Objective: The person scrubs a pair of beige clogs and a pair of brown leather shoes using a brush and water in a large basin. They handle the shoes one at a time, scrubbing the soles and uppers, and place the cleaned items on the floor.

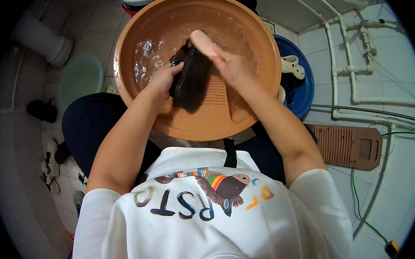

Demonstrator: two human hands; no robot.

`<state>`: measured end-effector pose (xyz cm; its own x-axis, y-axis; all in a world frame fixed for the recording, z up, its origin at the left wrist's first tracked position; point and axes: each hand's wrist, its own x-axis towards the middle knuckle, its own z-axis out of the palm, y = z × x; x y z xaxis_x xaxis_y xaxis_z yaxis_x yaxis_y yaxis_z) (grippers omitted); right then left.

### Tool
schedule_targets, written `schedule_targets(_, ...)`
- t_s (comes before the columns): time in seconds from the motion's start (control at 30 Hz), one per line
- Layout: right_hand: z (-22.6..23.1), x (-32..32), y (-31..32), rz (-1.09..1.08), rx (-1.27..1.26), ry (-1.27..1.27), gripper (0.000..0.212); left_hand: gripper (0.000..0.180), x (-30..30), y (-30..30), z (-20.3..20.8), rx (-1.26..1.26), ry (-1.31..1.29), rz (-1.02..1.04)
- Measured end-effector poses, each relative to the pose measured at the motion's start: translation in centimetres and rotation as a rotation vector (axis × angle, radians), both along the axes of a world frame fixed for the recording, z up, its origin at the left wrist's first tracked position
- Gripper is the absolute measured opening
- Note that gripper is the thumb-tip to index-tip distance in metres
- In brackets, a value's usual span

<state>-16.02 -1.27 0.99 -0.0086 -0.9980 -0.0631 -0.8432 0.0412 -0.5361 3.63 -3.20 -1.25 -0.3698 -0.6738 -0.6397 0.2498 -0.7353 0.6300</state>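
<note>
A large orange basin (130, 34) holds water, and a ribbed washboard slope (214, 91) is moulded into its near side. Over that slope a black shoe (193, 83) is tilted with its long, flat face, apparently the sole, toward me. My left hand (163, 80) is closed around the shoe's left side, thumb on top; its other fingers are partly hidden. A scrubbing brush with a smooth beige back (202, 42) is gripped in my right hand (231, 67), slightly blurred. The brush is against the shoe's upper end; its bristles are hidden.
Right of the basin, a blue tub (305, 92) holds pale clogs (291, 67). Below it lies a brown washboard (344, 145), near white wall pipes (333, 69). On the left are a pale green basin (98, 69), a dark shoe (41, 111) and white sneakers (50, 160).
</note>
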Motion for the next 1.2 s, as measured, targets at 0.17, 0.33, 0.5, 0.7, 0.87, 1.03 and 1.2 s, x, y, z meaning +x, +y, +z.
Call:
schedule_targets(0.17,0.1,2.2,2.8,0.199,0.045,0.048,0.036,0.031,0.8,-0.2,-0.9,-0.004,-0.044,0.059)
schedule_targets(0.33,-6.7,-6.4,-2.6,-0.134,0.123,0.078,0.035,0.041,2.1,-0.9,-1.0,0.050,0.126,0.040)
schedule_targets(0.5,-12.2,-11.4,-3.3,-0.309,0.284,0.176,0.032,0.030,1.8,-1.3,-0.7,0.011,-0.038,0.090)
schedule_targets(0.7,-6.4,-4.1,-1.5,-0.160,0.086,-0.130,0.033,0.037,1.2,-1.5,-2.3,-0.057,-0.227,0.161)
schedule_targets(0.87,-0.8,4.1,2.3,0.189,0.083,0.012,0.030,0.042,1.3,-0.7,-4.5,-0.341,-0.372,0.032)
schedule_targets(1.03,-5.5,-0.8,-3.9,-0.046,0.043,0.234,0.032,0.039,0.6,-0.6,-6.8,-0.519,-0.794,-0.145)
schedule_targets(1.2,-1.4,1.9,0.6,0.186,0.064,0.244,0.034,0.047,1.1,-1.1,-4.6,-0.237,-0.382,-0.006)
